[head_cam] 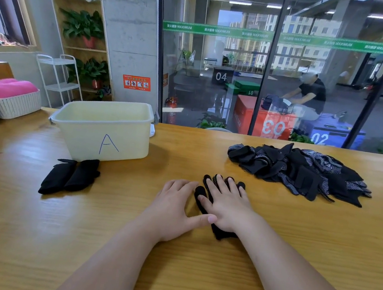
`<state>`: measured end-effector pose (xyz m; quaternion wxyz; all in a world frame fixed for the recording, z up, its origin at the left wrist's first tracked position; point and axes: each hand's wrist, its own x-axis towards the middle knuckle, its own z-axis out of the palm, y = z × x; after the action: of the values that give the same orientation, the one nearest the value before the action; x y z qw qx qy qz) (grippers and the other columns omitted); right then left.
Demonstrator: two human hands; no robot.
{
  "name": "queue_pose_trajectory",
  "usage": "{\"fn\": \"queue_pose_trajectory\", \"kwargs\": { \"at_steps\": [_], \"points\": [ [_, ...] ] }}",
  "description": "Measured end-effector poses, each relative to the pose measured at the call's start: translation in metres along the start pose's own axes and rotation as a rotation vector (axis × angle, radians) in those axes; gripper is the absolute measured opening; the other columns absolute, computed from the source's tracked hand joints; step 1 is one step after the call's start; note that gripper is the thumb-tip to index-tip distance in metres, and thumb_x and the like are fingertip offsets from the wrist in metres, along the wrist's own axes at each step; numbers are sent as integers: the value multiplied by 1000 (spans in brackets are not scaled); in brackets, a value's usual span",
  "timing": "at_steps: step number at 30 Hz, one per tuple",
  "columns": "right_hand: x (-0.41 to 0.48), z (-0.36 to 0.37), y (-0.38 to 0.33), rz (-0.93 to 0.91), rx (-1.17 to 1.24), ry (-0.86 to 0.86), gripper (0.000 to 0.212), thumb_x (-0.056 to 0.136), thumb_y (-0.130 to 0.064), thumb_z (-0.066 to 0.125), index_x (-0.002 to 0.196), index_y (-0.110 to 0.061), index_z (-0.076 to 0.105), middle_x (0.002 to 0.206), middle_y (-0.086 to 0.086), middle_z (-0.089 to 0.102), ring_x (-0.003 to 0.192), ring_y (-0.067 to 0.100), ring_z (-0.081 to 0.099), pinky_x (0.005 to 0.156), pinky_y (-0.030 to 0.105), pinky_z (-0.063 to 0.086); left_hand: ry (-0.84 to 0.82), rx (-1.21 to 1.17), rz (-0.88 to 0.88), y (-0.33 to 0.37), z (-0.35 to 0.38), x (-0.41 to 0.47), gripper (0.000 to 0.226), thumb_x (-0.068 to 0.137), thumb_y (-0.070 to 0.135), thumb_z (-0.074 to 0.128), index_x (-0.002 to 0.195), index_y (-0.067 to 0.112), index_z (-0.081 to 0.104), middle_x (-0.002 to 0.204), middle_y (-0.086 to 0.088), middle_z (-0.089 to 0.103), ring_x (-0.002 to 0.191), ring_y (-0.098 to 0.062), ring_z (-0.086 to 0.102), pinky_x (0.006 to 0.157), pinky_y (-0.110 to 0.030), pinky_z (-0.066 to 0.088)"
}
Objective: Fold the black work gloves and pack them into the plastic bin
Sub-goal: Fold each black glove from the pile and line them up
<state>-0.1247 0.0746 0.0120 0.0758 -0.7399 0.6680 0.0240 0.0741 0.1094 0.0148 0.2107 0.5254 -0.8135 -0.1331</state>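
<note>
A black work glove (pixel 200 193) lies flat on the wooden table (pixel 294 238), its fingertips pointing away from me. My right hand (pixel 225 204) presses flat on top of it with straight fingers. My left hand (pixel 174 205) rests flat on the table just left of the glove, its thumb reaching to the glove's cuff. A pile of loose black gloves (pixel 301 171) sits at the right. Two folded black gloves (pixel 70 175) lie in front of the cream plastic bin (pixel 124 142) marked "A". I cannot see what is in the bin.
Two white woven baskets (pixel 12 107) with pink towels stand at the table's left edge. A glass wall runs behind the table's far edge. A white rack and a plant shelf stand at the back left.
</note>
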Motion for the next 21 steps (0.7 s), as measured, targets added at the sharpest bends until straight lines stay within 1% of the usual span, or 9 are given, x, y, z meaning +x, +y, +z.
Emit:
{"fn": "queue_pose_trajectory", "kwargs": {
  "at_steps": [3, 6, 8, 10, 12, 15, 18, 21],
  "points": [
    [-3, -5, -2, -1, 0, -15, 77, 104, -74, 12, 168, -38, -11, 176, -5, -20, 163, 27, -18, 131, 54, -4, -8, -4, 0, 0, 0, -2, 112, 76, 100, 50, 165, 35, 30, 163, 14, 35, 154, -9, 19, 127, -41, 29],
    [-15, -11, -2, -48, 89, 4, 73, 106, -71, 12, 169, -38, -3, 177, -7, -17, 163, 22, -17, 132, 51, -4, -8, 10, 3, 0, 0, -3, 109, 78, 99, 48, 165, 34, 32, 163, 14, 35, 154, -10, 19, 127, -43, 31],
    [-29, -17, 3, -90, 125, 34, 68, 108, -66, 16, 169, -39, 3, 176, -10, -16, 163, 18, -16, 133, 48, -3, 7, 19, 15, -1, 0, -3, 101, 84, 93, 49, 164, 33, 35, 164, 14, 36, 154, -10, 20, 127, -43, 31],
    [-48, -22, 14, -115, 71, 43, 67, 110, -63, 24, 169, -39, 4, 176, -10, -18, 162, 16, -17, 133, 47, -2, 6, 33, 38, -1, 2, -1, 90, 91, 85, 51, 163, 32, 38, 165, 16, 35, 155, -9, 20, 127, -43, 30],
    [-66, -23, 28, -117, 13, 13, 70, 109, -64, 29, 169, -40, 2, 175, -10, -19, 162, 15, -17, 133, 45, -2, -38, 34, 61, 0, 6, 1, 81, 96, 78, 51, 163, 32, 40, 168, 18, 33, 158, -9, 18, 129, -45, 27],
    [-81, -15, 41, -143, 37, -72, 71, 106, -71, 24, 167, -46, -1, 175, -12, -18, 161, 10, -17, 133, 43, -4, -124, 92, 83, 5, 11, 3, 77, 100, 74, 48, 164, 32, 39, 172, 19, 27, 161, -10, 13, 132, -45, 19],
    [-87, -4, 51, -210, 91, -10, 72, 102, -76, 18, 166, -50, -2, 174, -17, -18, 159, 3, -21, 133, 41, -4, -96, 120, 72, 8, 11, 3, 73, 104, 70, 44, 164, 28, 40, 173, 15, 27, 162, -9, 12, 133, -43, 15],
    [-95, -1, 62, -255, 144, 59, 67, 104, -73, 22, 166, -52, 7, 173, -25, -11, 157, -5, -18, 133, 37, -2, -27, 103, 83, 7, 11, 2, 73, 103, 72, 44, 161, 29, 44, 172, 15, 31, 161, -9, 16, 132, -44, 19]
  ]
}}
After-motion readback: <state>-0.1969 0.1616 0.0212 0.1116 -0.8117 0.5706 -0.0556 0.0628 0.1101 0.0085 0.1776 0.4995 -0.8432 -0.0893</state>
